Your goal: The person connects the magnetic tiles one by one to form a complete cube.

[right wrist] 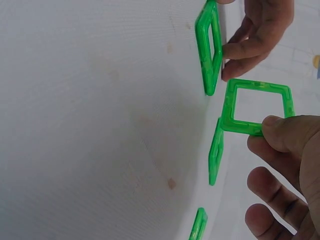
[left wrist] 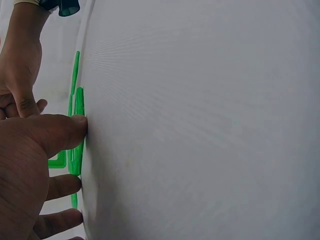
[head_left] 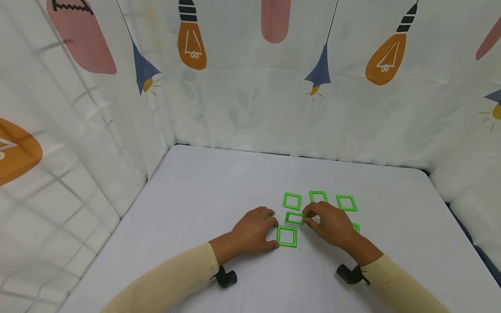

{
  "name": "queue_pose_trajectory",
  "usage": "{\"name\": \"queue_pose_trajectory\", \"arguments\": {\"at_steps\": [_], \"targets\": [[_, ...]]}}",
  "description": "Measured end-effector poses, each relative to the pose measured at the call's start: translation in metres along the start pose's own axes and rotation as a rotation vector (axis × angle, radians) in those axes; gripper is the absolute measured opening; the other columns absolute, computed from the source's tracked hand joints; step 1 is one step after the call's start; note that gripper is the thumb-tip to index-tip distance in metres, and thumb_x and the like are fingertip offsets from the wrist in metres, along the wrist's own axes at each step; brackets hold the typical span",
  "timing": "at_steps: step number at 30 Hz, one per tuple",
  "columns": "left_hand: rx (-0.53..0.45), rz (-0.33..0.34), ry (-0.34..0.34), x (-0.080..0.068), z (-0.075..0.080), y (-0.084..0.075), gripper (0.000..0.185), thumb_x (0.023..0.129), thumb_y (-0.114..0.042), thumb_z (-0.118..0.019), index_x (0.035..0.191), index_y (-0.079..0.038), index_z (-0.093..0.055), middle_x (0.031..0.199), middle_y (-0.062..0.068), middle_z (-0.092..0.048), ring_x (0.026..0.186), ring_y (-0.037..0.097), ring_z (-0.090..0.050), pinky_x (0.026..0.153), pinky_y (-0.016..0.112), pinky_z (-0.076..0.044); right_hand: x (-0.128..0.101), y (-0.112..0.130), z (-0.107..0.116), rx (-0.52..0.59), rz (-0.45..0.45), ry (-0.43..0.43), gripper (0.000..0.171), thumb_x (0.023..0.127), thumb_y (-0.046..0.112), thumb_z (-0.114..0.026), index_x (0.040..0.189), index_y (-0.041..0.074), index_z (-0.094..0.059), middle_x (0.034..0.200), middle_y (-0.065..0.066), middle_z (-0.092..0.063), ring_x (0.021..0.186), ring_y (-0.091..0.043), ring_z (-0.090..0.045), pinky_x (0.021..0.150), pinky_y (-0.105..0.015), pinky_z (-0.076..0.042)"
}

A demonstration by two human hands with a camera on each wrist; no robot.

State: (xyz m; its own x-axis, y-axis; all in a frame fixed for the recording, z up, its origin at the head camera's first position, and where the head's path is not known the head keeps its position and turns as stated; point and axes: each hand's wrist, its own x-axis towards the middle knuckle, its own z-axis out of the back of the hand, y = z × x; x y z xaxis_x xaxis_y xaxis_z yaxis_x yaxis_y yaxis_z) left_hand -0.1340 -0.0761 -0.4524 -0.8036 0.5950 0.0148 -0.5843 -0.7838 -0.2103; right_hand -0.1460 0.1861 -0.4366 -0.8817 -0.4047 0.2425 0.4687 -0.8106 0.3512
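Between thumb and fingertips, my right hand (head_left: 330, 222) pinches one side of a green square magnetic tile (head_left: 295, 213), an open-centred frame. The right wrist view shows this tile standing up from the table, its lower edge close to a flat tile beneath. My left hand (head_left: 254, 231) lies on the table with fingers spread. Its thumb and forefinger touch the left corners of the nearest green square tile (head_left: 278, 235), which lies flat. In the left wrist view, the left thumb (left wrist: 70, 131) overlaps that tile's edge.
Three more green square tiles lie in a row behind the hands: left (head_left: 285, 200), middle (head_left: 318, 192) and right (head_left: 346, 196). Another green tile (head_left: 356, 227) is partly hidden behind the right hand. The white table (head_left: 219, 182) meets a printed cloth backdrop (head_left: 250, 117).
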Motion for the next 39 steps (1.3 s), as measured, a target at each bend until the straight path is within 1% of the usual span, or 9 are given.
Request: {"name": "queue_pose_trajectory", "arguments": {"at_steps": [5, 13, 21, 34, 39], "targets": [[-0.005, 0.001, -0.003, 0.0, -0.0006, 0.0005, 0.046, 0.088, -0.051, -0.076, 0.123, -0.021, -0.07, 0.142, 0.004, -0.055, 0.139, 0.025, -0.044, 0.112, 0.043, -0.037, 0.0013, 0.0017, -0.001, 0.0, 0.001, 0.003, 0.023, 0.085, 0.018, -0.086, 0.101, 0.023, -0.07, 0.097, 0.008, -0.073, 0.091, -0.013, -0.069, 0.068, -0.03, -0.053], [-0.006, -0.002, -0.01, -0.0006, -0.0011, 0.0011, 0.046, 0.088, -0.051, -0.076, 0.122, -0.021, -0.069, 0.142, 0.004, -0.055, 0.139, 0.025, -0.044, 0.112, 0.043, -0.037, 0.0037, 0.0021, -0.0041, -0.013, -0.018, 0.031, 0.021, 0.087, 0.023, -0.084, 0.101, 0.024, -0.07, 0.098, 0.009, -0.072, 0.092, -0.011, -0.068, 0.071, -0.031, -0.053], [0.001, -0.004, -0.008, -0.001, 0.0009, -0.0004, 0.047, 0.088, -0.051, -0.077, 0.123, -0.02, -0.07, 0.141, 0.005, -0.056, 0.138, 0.025, -0.044, 0.112, 0.043, -0.037, 0.0044, 0.0003, -0.0064, -0.009, -0.015, 0.036, 0.021, 0.087, 0.023, -0.085, 0.101, 0.025, -0.069, 0.097, 0.01, -0.072, 0.092, -0.011, -0.068, 0.069, -0.03, -0.052], [0.005, -0.006, -0.017, -0.0004, -0.0001, -0.0001, 0.047, 0.088, -0.051, -0.077, 0.122, -0.02, -0.07, 0.14, 0.004, -0.056, 0.138, 0.024, -0.045, 0.112, 0.041, -0.037, 0.005, 0.0021, -0.0077, -0.007, -0.005, 0.038, 0.021, 0.086, 0.023, -0.085, 0.1, 0.025, -0.069, 0.095, 0.01, -0.07, 0.089, -0.011, -0.067, 0.067, -0.029, -0.051], [0.005, 0.001, -0.014, -0.0007, 0.0006, -0.0005, 0.047, 0.088, -0.051, -0.077, 0.122, -0.02, -0.07, 0.141, 0.004, -0.056, 0.138, 0.025, -0.045, 0.112, 0.042, -0.037, 0.0057, 0.0038, -0.0074, -0.009, -0.004, 0.048, 0.021, 0.086, 0.023, -0.085, 0.1, 0.025, -0.069, 0.095, 0.01, -0.071, 0.09, -0.011, -0.067, 0.067, -0.029, -0.051]]}}
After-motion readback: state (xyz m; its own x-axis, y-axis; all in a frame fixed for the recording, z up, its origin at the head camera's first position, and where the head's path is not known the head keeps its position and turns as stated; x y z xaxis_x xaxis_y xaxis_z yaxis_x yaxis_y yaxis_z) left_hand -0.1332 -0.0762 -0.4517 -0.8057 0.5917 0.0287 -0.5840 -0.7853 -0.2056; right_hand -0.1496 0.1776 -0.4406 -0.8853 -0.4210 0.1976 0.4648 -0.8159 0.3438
